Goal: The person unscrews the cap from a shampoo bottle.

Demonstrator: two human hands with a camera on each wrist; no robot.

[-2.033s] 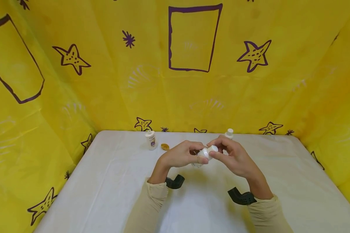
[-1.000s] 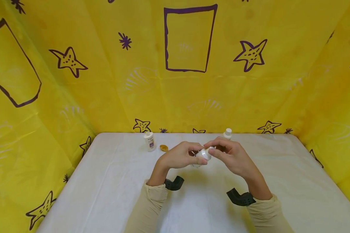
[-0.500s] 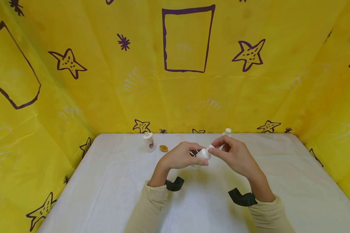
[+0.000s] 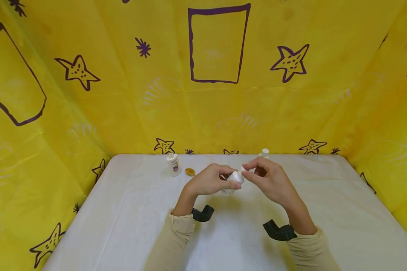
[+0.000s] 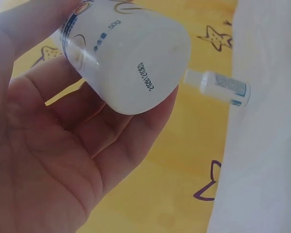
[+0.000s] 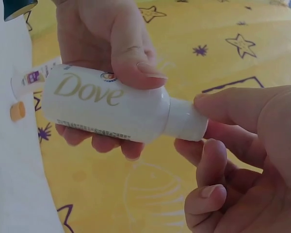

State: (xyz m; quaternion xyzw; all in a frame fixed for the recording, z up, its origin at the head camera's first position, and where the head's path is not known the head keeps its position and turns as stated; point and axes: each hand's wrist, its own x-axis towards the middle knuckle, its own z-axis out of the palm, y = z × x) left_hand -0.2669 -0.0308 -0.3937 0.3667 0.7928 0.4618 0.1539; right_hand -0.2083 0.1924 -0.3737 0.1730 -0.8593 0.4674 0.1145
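dove bottle (image 6: 104,106) hung tilted above the bench (image 4: 139,218), its cap (image 6: 186,120) end pointing right and away. smooth plastic made it look light, fairly stiff and slightly slippery, hardly fragile; the broad body seemed best for a steady hold, the narrow cap for a fingertip pinch. the left hand (image 4: 210,180) was curled round the body, and the right hand (image 4: 273,180) pinched the cap. beyond the dove bottle, to its left, stood a labelled bottle (image 4: 174,165) near an orange-brown piece (image 4: 190,172); beyond it, to its right, a capped bottle (image 4: 265,153), partly hidden.
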